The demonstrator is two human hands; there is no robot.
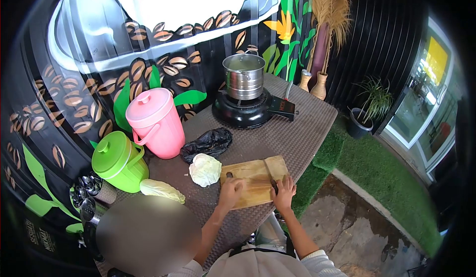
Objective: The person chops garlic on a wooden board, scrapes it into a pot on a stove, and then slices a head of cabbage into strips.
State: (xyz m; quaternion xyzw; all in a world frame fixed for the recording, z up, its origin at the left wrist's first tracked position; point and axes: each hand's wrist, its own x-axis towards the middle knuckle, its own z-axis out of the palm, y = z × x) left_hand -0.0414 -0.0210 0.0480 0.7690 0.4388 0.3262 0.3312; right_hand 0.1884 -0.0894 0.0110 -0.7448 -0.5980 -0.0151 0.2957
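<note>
While wooden cutting board [248, 190] lies flat at near edge of table [307, 116], knife [269, 170] sits over its right part, blade directed toward stove. Right hand [284, 193]: fingers clamped on dark knife handle. Left hand [231, 191]: over board's left end; whether fingers are together or apart, cannot tell. Cabbage [205, 170]: just beside board, left. Black plastic bag [207, 144]: behind cabbage. Elongated leafy vegetable [162, 190]: farther left, near green container [119, 160]. Pink container [156, 125]: behind green one. Metal pot [243, 78]: on stove [243, 112], far side.

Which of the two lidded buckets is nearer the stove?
The pink bucket. The green bucket stands farther from the stove, beside the cutlery holder.
</note>
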